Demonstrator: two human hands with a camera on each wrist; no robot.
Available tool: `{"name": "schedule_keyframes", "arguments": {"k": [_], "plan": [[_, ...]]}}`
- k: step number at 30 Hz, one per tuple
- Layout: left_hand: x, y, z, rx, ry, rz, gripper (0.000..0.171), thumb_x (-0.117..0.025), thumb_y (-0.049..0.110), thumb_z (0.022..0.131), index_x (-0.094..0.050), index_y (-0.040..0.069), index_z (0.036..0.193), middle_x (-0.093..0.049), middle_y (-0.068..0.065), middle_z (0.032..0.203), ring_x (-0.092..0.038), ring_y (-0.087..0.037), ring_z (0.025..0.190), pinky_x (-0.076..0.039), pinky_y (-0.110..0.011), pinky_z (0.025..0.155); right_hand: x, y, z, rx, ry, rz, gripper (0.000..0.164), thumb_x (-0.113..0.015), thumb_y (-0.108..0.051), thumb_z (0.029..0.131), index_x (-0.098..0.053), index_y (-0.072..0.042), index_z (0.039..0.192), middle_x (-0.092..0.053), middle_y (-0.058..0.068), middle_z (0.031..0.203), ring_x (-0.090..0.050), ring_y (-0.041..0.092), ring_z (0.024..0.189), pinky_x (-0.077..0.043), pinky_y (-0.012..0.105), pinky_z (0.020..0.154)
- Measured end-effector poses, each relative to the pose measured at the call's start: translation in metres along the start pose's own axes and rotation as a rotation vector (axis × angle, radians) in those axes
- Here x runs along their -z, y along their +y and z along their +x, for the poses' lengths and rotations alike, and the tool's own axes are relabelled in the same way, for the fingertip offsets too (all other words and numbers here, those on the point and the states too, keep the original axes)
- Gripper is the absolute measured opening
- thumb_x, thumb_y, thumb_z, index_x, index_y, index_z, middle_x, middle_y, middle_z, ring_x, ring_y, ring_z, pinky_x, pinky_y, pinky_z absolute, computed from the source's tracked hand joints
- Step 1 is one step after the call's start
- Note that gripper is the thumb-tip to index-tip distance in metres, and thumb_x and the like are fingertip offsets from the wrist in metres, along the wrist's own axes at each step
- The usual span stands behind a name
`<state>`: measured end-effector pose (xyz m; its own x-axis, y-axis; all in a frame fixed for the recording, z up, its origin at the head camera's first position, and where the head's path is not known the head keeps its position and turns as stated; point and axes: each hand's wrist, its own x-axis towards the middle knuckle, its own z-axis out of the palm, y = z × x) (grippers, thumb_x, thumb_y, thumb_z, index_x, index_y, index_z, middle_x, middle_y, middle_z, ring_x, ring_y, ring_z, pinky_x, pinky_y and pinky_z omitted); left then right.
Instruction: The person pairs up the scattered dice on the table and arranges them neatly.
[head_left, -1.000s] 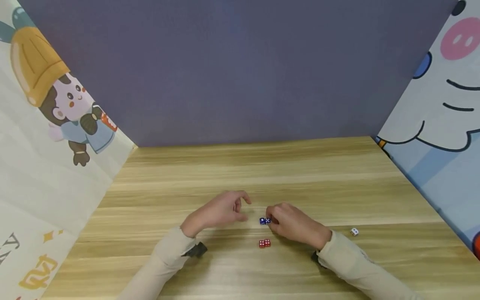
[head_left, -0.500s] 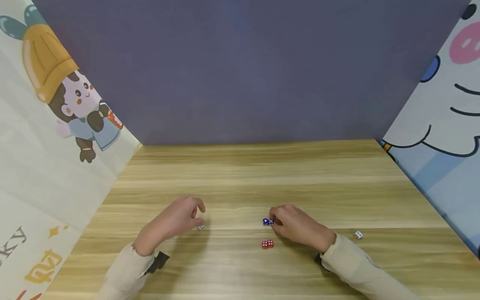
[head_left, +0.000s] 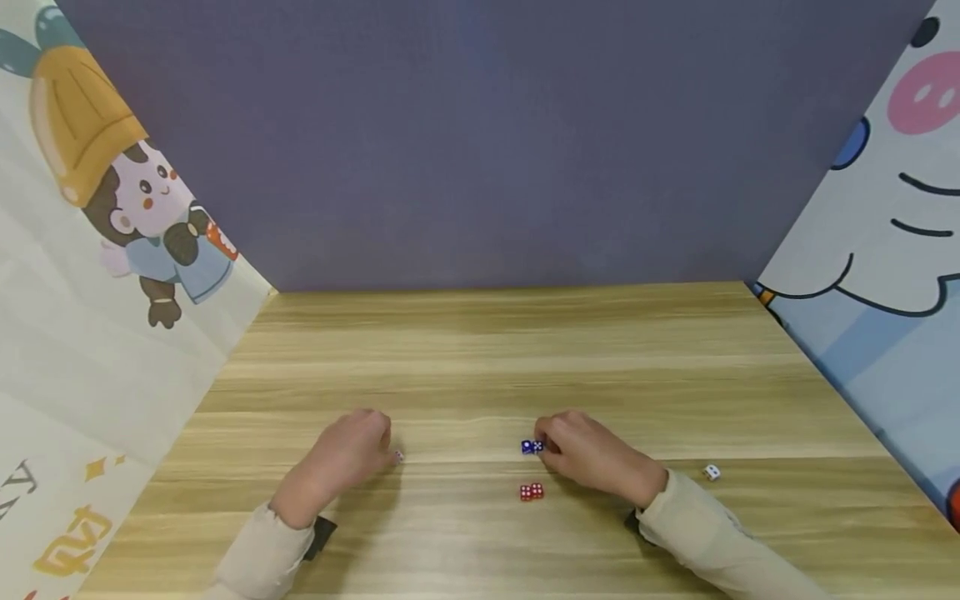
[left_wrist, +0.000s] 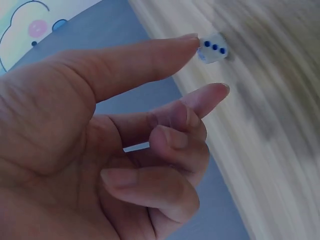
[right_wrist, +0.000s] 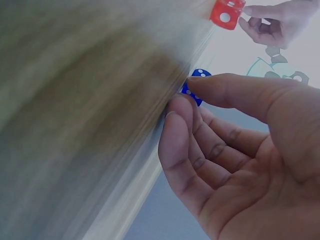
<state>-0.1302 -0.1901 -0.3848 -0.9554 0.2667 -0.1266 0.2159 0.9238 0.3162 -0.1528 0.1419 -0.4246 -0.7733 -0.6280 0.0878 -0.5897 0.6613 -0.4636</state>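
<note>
My left hand [head_left: 341,454] is low over the left part of the table, beside a small white die [head_left: 399,457]. Seen from the left wrist, that white die [left_wrist: 215,48] has blue pips, three on the face in view; the thumb tip overlaps its edge, and the index finger stands apart from the thumb. With thumb and fingertips, my right hand [head_left: 592,454] pinches the right one of two blue dice [head_left: 527,447] standing side by side. In the right wrist view the thumb partly covers the blue die [right_wrist: 200,74].
Two red dice [head_left: 531,492] sit together nearer the front edge than the blue pair. Another white die [head_left: 712,472] lies right of my right wrist. Behind the wood-grain table [head_left: 495,350] rises a dark blue-grey panel [head_left: 480,150], with printed cartoon panels at both sides.
My left hand has moved left from near the blue dice to the white die and come down, its fingertips closer to that die. My right hand has stayed at the blue dice.
</note>
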Motion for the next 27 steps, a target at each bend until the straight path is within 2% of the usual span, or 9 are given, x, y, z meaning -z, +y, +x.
{"name": "schedule_keyframes", "arguments": {"k": [4, 16, 27], "plan": [[-0.004, 0.000, -0.002, -0.001, 0.008, -0.023, 0.024, -0.083, 0.016, 0.079, -0.061, 0.008, 0.072, -0.059, 0.000, 0.074, -0.052, -0.015, 0.063, -0.047, -0.032, 0.057, -0.001, -0.001, -0.001, -0.006, -0.003, 0.004, 0.006, -0.070, -0.003, 0.085, -0.070, -0.005, 0.091, -0.062, -0.005, 0.076, -0.047, 0.000, 0.057, -0.043, 0.020, 0.052], [-0.011, 0.000, 0.001, -0.071, 0.060, -0.017, 0.020, -0.076, 0.003, 0.077, -0.060, 0.012, 0.069, -0.056, 0.005, 0.069, -0.050, -0.014, 0.061, -0.045, -0.032, 0.055, 0.000, -0.001, 0.000, 0.001, 0.001, -0.007, 0.006, -0.071, -0.001, 0.085, -0.069, -0.004, 0.091, -0.065, -0.002, 0.077, -0.047, 0.001, 0.059, -0.044, 0.020, 0.054], [-0.014, 0.001, 0.001, -0.058, 0.052, -0.040, 0.020, -0.074, 0.001, 0.077, -0.059, 0.012, 0.069, -0.055, 0.005, 0.068, -0.049, -0.012, 0.058, -0.042, -0.029, 0.051, 0.000, -0.002, -0.001, 0.022, 0.005, -0.044, 0.006, -0.073, -0.003, 0.085, -0.069, -0.005, 0.089, -0.066, 0.000, 0.079, -0.050, 0.002, 0.063, -0.047, 0.021, 0.057]]}}
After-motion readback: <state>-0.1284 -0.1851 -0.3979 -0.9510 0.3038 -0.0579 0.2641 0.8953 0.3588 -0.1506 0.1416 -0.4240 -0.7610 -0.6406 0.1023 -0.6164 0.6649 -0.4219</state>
